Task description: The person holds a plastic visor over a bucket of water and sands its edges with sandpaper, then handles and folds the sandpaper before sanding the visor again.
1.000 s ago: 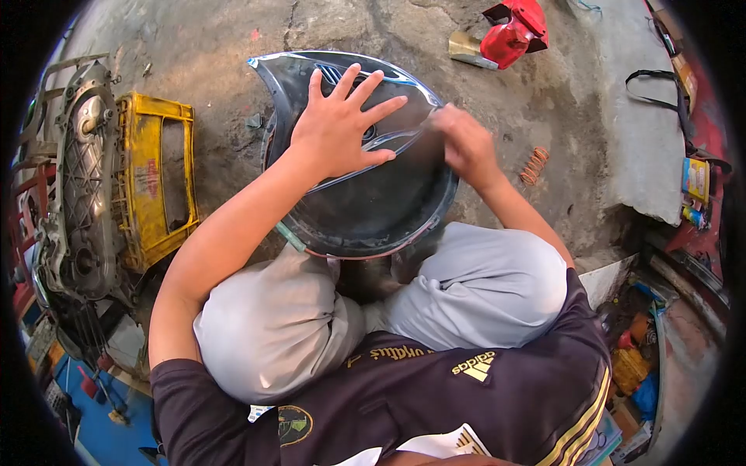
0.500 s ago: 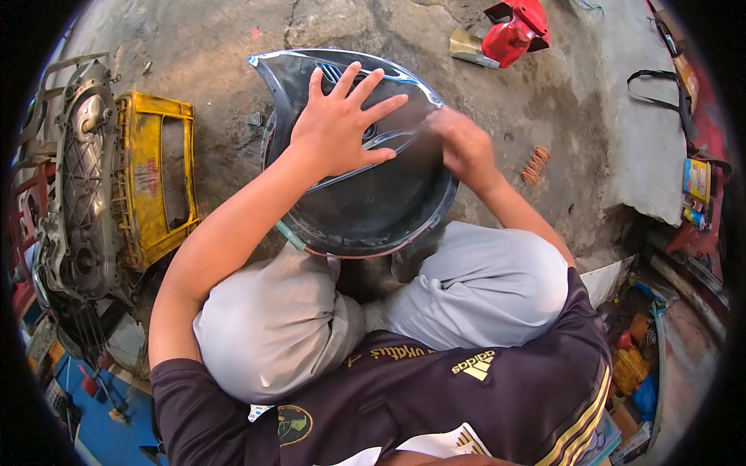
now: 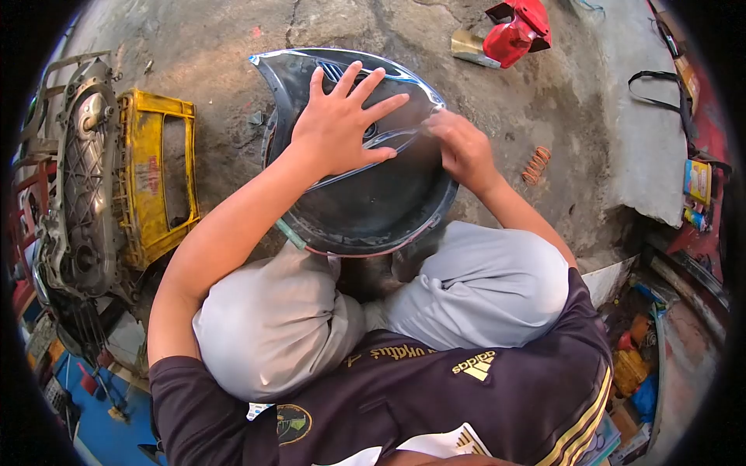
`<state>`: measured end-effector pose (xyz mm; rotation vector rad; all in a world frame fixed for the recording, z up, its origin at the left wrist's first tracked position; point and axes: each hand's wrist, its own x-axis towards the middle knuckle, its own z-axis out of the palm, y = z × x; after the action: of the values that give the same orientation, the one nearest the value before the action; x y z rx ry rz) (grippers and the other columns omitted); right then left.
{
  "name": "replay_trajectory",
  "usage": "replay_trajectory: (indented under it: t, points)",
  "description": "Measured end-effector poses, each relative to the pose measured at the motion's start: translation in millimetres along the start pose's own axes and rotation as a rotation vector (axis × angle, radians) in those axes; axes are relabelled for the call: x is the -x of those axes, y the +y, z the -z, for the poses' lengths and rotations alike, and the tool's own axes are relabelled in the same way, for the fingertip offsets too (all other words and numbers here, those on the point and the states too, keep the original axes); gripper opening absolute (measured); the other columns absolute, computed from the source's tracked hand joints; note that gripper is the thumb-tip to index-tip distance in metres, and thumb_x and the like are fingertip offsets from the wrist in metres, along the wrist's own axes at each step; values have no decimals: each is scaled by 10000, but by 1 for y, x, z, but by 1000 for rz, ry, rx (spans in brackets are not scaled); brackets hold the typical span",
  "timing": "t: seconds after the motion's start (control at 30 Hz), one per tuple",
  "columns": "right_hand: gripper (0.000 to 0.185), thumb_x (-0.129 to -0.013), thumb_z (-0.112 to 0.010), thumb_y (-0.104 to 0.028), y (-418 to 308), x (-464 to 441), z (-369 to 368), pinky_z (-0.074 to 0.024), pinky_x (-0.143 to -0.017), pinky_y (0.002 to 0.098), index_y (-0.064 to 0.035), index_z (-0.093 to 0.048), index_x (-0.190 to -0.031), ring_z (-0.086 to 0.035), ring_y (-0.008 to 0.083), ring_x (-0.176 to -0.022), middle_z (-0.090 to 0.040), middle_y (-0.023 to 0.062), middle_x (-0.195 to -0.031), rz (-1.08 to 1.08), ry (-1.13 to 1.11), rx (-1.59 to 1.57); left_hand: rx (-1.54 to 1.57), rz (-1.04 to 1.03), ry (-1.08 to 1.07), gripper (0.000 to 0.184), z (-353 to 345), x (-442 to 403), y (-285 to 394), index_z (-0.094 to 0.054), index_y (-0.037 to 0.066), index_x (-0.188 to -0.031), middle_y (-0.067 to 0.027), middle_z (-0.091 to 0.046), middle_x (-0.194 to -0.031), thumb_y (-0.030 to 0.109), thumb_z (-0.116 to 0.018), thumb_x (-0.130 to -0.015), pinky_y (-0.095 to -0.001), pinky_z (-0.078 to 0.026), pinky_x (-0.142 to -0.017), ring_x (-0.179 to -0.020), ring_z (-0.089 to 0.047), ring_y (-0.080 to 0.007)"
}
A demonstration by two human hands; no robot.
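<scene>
A dark curved panel with shiny silver-blue edges (image 3: pixel 311 53) lies across the top of a round black tub-like piece (image 3: pixel 365 221) in front of my knees. My left hand (image 3: pixel 338 128) rests flat on the panel, its fingers spread, covering part of its middle. At the panel's pointed right end is my right hand (image 3: pixel 464 149), fingers curled together. It is slightly blurred there, and whatever the fingertips pinch is hidden.
A yellow plastic crate (image 3: pixel 144 175) and a metal engine casing (image 3: pixel 89 179) stand to the left. An orange coil spring (image 3: pixel 536 165) lies on the concrete floor to the right. Farther off is a red plastic part (image 3: pixel 517 35). Clutter fills a bin (image 3: pixel 657 349) at lower right.
My right hand has shifted very slightly at the panel's right end, its fingers now less blurred. My left hand and the panel have stayed in place.
</scene>
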<state>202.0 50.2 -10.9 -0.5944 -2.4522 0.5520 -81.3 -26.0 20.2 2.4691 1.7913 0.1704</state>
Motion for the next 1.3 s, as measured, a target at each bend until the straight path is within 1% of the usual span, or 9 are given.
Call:
replay_trajectory:
  t: [0.17,0.27,0.33,0.43,0.53,0.8,0.83,1.1,1.3]
  points:
    - [359,-837,-698,144,19,-1,0,-616,-1059,479,-41,-692,-1144,-756,383,-1173,-778,130,-1196,-38,73,-60,4,-2,-3,891,1,1,0,-453,456,-1670,-89,-410,-1756,737,-747,-877,-767,-295,-1225,-1624,-366,-388]
    - [353,-852,-693,142,-9,-3,2,-616,-1072,501,-42,-688,-1153,-770,388,-1125,-785,139,-1162,31,-45,13,0,1,2,887,0,-1,0,-461,454,-1667,-89,-411,-1757,734,-749,-876,-766,-297,-1225,-1622,-371,-387]
    - [351,-849,-695,141,11,-2,1,-613,-1084,501,-39,-689,-1151,-768,389,-1134,-781,145,-1164,9,-44,-49,0,-9,7,889,2,0,-1,-461,453,-1667,-91,-413,-1756,730,-752,-874,-768,-303,-1221,-1619,-378,-389]
    - [415,-796,-678,181,18,-4,1,-620,-1038,471,-43,-701,-1144,-765,383,-1151,-779,139,-1153,-44,90,-68,2,-8,4,897,2,0,-1,-454,456,-1670,-91,-414,-1756,731,-754,-871,-769,-309,-1218,-1616,-381,-390]
    - [402,-803,-679,178,-1,-3,1,-620,-1053,476,-42,-696,-1139,-766,394,-1135,-779,150,-1163,11,-23,-35,-5,-3,-2,903,1,0,-1,-448,458,-1673,-90,-413,-1758,730,-756,-869,-768,-311,-1219,-1617,-380,-390]
    - [387,-811,-706,131,10,1,-2,-615,-1043,489,-42,-691,-1157,-750,398,-1183,-774,150,-1183,-9,0,-62,-3,-1,-4,897,2,-1,-2,-454,459,-1670,-85,-407,-1761,731,-755,-871,-771,-302,-1226,-1623,-369,-390]
    - [392,-804,-708,142,12,-1,0,-616,-1040,483,-44,-694,-1148,-749,396,-1188,-774,150,-1190,-79,38,-50,3,-5,-3,894,2,0,-1,-457,459,-1669,-83,-405,-1763,733,-754,-872,-772,-299,-1227,-1624,-367,-390]
    - [347,-828,-722,138,16,-6,-3,-625,-1013,475,-38,-682,-1124,-767,380,-1138,-775,157,-1162,-59,128,-76,16,-2,-2,890,2,0,-2,-464,458,-1664,-82,-411,-1760,736,-755,-870,-773,-298,-1227,-1626,-366,-383]
    - [352,-828,-691,159,9,-4,-1,-621,-1055,494,-33,-659,-1121,-766,385,-1133,-776,152,-1155,-39,82,-60,9,-5,7,889,2,0,-2,-464,455,-1665,-86,-412,-1759,739,-751,-873,-767,-299,-1226,-1619,-377,-385]
